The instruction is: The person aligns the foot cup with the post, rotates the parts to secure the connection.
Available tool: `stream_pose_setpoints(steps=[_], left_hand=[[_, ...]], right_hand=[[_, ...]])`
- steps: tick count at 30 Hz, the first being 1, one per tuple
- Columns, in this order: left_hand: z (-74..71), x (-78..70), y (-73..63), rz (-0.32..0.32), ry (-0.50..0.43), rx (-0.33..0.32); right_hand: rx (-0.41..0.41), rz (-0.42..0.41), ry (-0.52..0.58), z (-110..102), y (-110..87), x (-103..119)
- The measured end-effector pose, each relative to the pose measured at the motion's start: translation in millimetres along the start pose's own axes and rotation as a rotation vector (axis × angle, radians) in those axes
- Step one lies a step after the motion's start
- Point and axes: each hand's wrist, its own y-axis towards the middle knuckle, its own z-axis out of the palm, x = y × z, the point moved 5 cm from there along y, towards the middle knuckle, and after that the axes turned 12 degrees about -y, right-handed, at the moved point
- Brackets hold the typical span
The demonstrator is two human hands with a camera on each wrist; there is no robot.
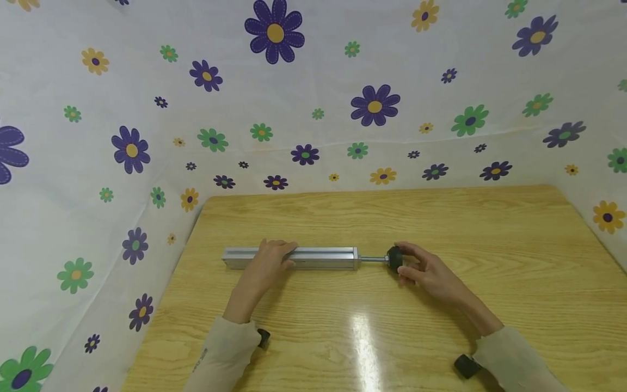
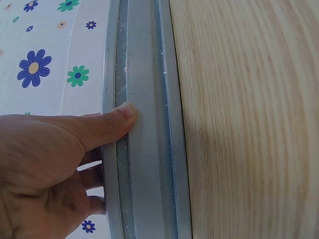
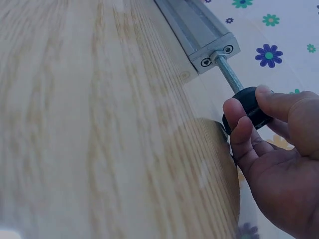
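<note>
the bar (image 1: 323, 257) lies left to right on the table (image 1: 372, 218); the person's left hand (image 1: 266, 264) is on its left half; the rod (image 1: 373, 259) juts from its right end; the knob (image 1: 394, 259) sits at the rod's right tip, in the right hand (image 1: 433, 275); the cloth (image 1: 294, 109) stands behind the table and on both sides

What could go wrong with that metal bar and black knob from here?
The left hand grips the metal bar on the smooth-looking table; if that hold loosened, the bar might slide or roll.

The right hand holds the black knob at the end of a thin threaded rod; a sideways push could strain the rod, or fingers might slip off.
</note>
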Motion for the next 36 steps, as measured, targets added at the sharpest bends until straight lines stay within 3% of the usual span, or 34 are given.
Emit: stream_pose_setpoints(steps=[11, 19, 30, 36], left_hand=[[0.3, 0.7, -1.7, -0.014, 0.003, 0.004], [0.4, 0.9, -0.6, -0.001, 0.009, 0.001], [0.1, 0.7, -0.2, -0.005, 0.012, -0.001], [-0.1, 1.1, -0.3, -0.019, 0.000, 0.001]], right_hand=[[0.002, -0.017, 0.007, 0.8, -2.7, 3.0], [-0.036, -0.028, -0.077, 2.2, -3.1, 4.3], [-0.033, -0.070, 0.021, 1.9, 0.2, 0.9], [-0.023, -0.045, 0.027, 1.7, -0.5, 1.8]])
